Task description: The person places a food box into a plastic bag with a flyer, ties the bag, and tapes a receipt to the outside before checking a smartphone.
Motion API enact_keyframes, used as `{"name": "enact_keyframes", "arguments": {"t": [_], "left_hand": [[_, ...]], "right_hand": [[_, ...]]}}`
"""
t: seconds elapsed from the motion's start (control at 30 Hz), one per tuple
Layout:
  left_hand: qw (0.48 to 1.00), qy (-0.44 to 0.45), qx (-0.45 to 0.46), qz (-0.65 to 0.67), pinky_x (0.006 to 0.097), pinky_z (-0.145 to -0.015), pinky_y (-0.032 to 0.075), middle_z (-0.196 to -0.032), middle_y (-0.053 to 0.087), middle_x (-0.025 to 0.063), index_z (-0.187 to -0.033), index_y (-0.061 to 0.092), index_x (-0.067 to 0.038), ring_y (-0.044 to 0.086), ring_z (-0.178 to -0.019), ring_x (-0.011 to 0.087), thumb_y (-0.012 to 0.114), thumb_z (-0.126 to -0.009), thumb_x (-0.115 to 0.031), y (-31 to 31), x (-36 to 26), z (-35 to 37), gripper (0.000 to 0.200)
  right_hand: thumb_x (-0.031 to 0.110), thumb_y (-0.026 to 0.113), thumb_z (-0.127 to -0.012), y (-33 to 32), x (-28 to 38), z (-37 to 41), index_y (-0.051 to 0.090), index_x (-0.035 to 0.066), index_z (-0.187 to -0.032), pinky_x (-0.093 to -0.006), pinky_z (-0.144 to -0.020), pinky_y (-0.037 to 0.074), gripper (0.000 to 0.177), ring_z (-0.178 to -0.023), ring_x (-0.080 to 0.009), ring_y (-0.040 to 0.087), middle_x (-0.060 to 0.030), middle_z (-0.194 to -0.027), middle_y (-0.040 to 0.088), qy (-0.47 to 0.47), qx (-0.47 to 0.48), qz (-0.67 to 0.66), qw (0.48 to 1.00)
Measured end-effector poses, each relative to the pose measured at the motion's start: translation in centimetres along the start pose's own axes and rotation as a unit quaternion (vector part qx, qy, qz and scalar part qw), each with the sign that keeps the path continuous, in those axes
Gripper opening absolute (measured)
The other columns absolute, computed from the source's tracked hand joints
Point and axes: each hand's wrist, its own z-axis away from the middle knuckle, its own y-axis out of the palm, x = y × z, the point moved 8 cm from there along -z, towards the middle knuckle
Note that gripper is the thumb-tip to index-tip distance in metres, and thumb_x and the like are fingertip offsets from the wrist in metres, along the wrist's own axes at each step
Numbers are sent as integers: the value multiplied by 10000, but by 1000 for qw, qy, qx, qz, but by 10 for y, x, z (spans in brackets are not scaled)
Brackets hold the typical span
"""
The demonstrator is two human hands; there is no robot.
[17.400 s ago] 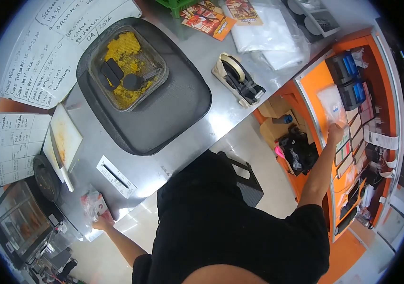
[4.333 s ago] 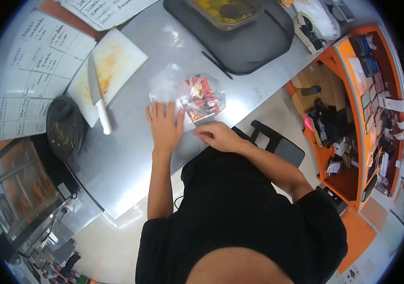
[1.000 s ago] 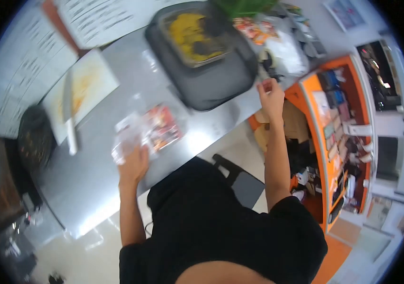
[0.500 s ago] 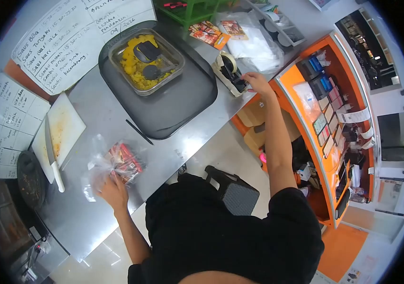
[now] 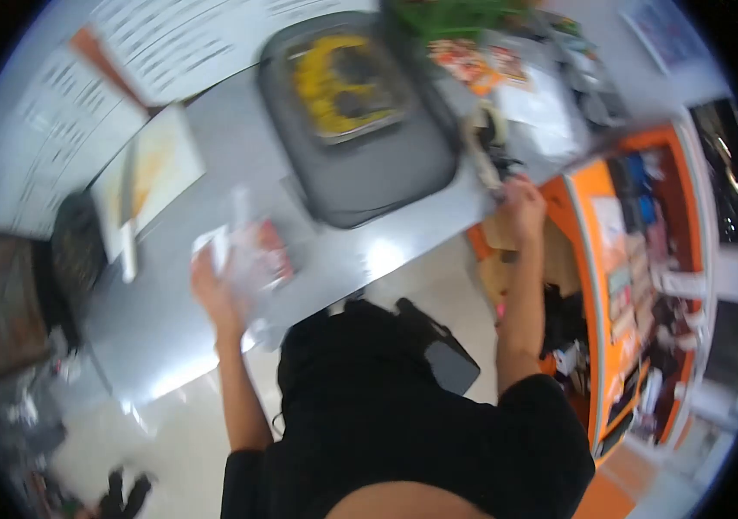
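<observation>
My left hand (image 5: 216, 290) is closed on the gathered end of a clear plastic bag (image 5: 249, 259), which lies near the counter's front edge. Red packets (image 5: 275, 253) show through the bag. At the near end of a tape dispenser (image 5: 483, 143), my right hand (image 5: 525, 210) has its fingers drawn together in a pinch. Motion blur hides what is between them. The dispenser carries a roll of pale tape (image 5: 488, 121) and stands to the right of the black tray.
The black tray (image 5: 369, 186) bears a clear container (image 5: 359, 134) of yellow food with dark lumps or scoops. At left, a knife (image 5: 129, 251) lies on a stained white cutting board (image 5: 180, 143). An orange shelf unit (image 5: 590, 221) is at right, a dark stool (image 5: 453, 368) below.
The view has swung, so the counter sits further right and higher, and is blurred. My right hand has drawn slightly back toward me from the dispenser. My left hand stays at the bag.
</observation>
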Motion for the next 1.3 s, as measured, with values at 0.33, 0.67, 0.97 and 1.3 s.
{"name": "enact_keyframes", "arguments": {"t": [0.33, 0.67, 0.97, 1.3], "left_hand": [[995, -29, 14, -97, 556, -1035, 277, -1413, 408, 198, -1372, 520, -249, 365, -1314, 366, 626, -752, -98, -10, -27, 12, 646], [999, 34, -36, -15, 559, -1044, 323, -1401, 407, 287, -1401, 467, -98, 411, -1276, 431, 649, -812, -191, -20, -27, 14, 624], [998, 19, -39, 46, 614, -1014, 297, -1317, 436, 292, -1253, 556, -29, 371, -1295, 451, 652, -811, -206, -15, -19, 21, 485], [998, 35, -9, 48, 578, -1025, 291, -1325, 451, 307, -1299, 549, -57, 385, -1296, 444, 573, -867, -178, -13, -16, 20, 449]], "right_hand": [[114, 564, -961, -16, -22, -45, 642, -93, -1031, -360, -854, 558, 232, -899, -243, 662, -139, -1091, 646, -35, -31, 71, 996], [143, 650, -919, 369, 263, 218, 695, 26, -971, -225, -715, 452, 135, -799, -69, 567, -6, -899, 661, -227, 326, 154, 905], [196, 657, -790, 573, 147, 306, 698, -7, -844, -360, -664, 517, 213, -672, -293, 650, -156, -741, 678, -217, 574, 421, 668], [362, 746, -742, 572, 169, 305, 706, 34, -787, -415, -673, 532, 333, -736, -338, 674, -160, -768, 683, -259, 465, 591, 606]]}}
